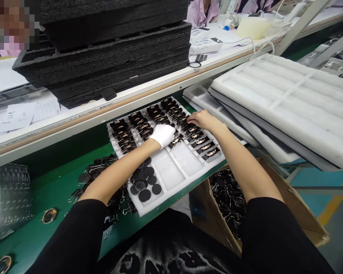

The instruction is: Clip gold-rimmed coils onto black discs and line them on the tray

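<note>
My left hand (163, 135), in a white glove, is over the middle of a white foam tray (148, 208); its fingers are hidden beneath it. My bare right hand (204, 120) reaches to the tray's right column, its fingers bent together at the binder clips (201, 140); what is between the fingertips is hidden. Rows of these black clips with silver wire handles fill much of the tray, with gold-coloured curved parts showing in them. Black round discs (144, 195) lie in the near left compartment. Two near compartments show bare white foam.
Loose binder clips (114, 213) are heaped left of the tray on the green table (65, 179). A gold-rimmed ring (49, 215) lies farther left. A cardboard box (217, 201) of clips stands below right. White foam trays (274, 91) and black foam trays (111, 53) are stacked around.
</note>
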`<state>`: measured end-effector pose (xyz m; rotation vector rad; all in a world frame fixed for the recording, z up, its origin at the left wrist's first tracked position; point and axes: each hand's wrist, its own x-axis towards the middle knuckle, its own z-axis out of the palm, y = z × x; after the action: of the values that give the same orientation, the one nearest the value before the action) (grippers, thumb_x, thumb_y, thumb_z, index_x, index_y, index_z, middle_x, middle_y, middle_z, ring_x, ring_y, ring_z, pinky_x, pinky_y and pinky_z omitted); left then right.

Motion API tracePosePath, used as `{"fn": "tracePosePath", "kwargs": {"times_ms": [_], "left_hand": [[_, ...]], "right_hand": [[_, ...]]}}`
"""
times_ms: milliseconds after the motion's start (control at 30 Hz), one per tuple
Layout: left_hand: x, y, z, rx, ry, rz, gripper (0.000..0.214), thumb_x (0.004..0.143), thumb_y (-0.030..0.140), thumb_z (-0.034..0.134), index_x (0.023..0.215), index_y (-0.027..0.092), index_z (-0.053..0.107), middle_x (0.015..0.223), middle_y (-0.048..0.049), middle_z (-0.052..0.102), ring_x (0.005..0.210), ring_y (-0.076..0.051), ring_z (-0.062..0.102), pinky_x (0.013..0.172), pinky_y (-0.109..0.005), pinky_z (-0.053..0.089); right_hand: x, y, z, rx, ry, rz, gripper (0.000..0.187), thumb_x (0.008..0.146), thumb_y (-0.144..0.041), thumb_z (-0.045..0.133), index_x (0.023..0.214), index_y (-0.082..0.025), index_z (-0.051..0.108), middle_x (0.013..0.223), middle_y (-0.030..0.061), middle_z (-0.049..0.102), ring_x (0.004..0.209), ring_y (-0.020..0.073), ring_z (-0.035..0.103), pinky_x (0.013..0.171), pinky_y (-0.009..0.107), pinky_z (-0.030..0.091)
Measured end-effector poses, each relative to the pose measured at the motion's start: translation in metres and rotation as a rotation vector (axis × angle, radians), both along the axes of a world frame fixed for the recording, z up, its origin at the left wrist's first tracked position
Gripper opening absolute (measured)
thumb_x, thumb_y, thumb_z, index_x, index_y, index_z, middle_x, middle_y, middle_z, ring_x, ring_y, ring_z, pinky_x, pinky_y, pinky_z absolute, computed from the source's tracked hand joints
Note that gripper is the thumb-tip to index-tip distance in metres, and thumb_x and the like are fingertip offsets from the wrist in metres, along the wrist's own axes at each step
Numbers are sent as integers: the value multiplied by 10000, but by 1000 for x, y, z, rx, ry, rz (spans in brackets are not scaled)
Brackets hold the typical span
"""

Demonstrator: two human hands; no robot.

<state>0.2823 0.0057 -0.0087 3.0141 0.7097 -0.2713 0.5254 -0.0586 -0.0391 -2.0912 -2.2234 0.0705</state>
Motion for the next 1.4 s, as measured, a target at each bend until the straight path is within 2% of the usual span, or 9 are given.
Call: {"fn": "tracePosePath", "kwargs": {"times_ms": [133, 367, 467, 533, 600, 700, 933, 1133, 1400], "left_hand": [[5, -3, 4, -13, 36, 3, 344, 951, 216, 480, 1076, 65, 763, 1074, -249, 746, 1023, -334, 721, 889, -421, 522], [0, -6, 2, -5, 1, 4, 364, 974, 204, 446, 1127, 61, 744, 1111, -236, 739, 1057, -329, 717, 900, -411, 529], [-1, -7, 1, -4, -6, 6, 354, 976, 200, 449, 1119, 64, 743, 1100, -227, 743, 1061, -324, 719, 903, -403, 529], [0, -7, 1, -6, -12, 2, 353, 979, 205, 450, 1127, 72, 743, 1103, -221, 746, 1078, -319, 715, 916, -398, 525], [0, -6, 0, -7, -20, -2, 357, 983, 219, 452, 1134, 78, 743, 1114, -218, 745, 1105, -321, 706, 931, -397, 521], [1, -5, -1, -6, -28, 3, 364, 984, 240, 464, 1143, 71, 744, 1121, -225, 741, 1120, -325, 699, 941, -398, 517], [0, -5, -3, -21, -42, 23, 359, 983, 244, 472, 1121, 84, 761, 1088, -210, 755, 1087, -306, 719, 924, -368, 520], [-1, -4, -4, -34, -60, 22, 365, 978, 262, 480, 1139, 85, 756, 1100, -217, 755, 1087, -322, 718, 920, -393, 530], [10, -1, -16, -43, -70, 39, 323, 952, 224, 525, 1082, 86, 787, 1033, -226, 762, 1094, -342, 723, 917, -402, 540]], "right_hand": [[-4, -3, -2, 16, 0, -16, 249, 1000, -277, 551, 1083, -230, 782, 1111, 79, 782, 994, 245, 669, 791, 352, 403], [-17, -9, 1, 83, -42, -98, 253, 973, -213, 533, 1108, -187, 746, 1089, 122, 747, 977, 275, 616, 808, 390, 356], [-41, -27, 5, 160, -80, -127, 333, 940, -152, 505, 1216, -161, 692, 1143, 168, 684, 1051, 323, 554, 868, 437, 308], [-63, -42, 4, 161, -96, -68, 348, 916, -174, 553, 1236, -212, 685, 1124, 133, 662, 1059, 317, 526, 887, 434, 280], [-83, -53, -3, 123, -107, 5, 357, 883, -217, 637, 1233, -258, 695, 1069, 98, 652, 1019, 295, 519, 866, 408, 268], [-98, -57, -16, 89, -130, 13, 351, 891, -232, 676, 1240, -232, 708, 1040, 121, 640, 976, 294, 507, 817, 392, 248], [-93, -42, -23, 60, -149, 36, 137, 953, -232, 671, 1046, -214, 770, 924, 89, 657, 955, 271, 509, 788, 385, 226], [-90, -41, -23, 64, -138, 60, 141, 980, -244, 651, 1018, -220, 784, 898, 84, 675, 930, 264, 512, 781, 390, 207], [-87, -44, -28, 88, -105, 63, 190, 1018, -255, 590, 1028, -237, 779, 868, 76, 692, 916, 258, 518, 804, 395, 202]]}}
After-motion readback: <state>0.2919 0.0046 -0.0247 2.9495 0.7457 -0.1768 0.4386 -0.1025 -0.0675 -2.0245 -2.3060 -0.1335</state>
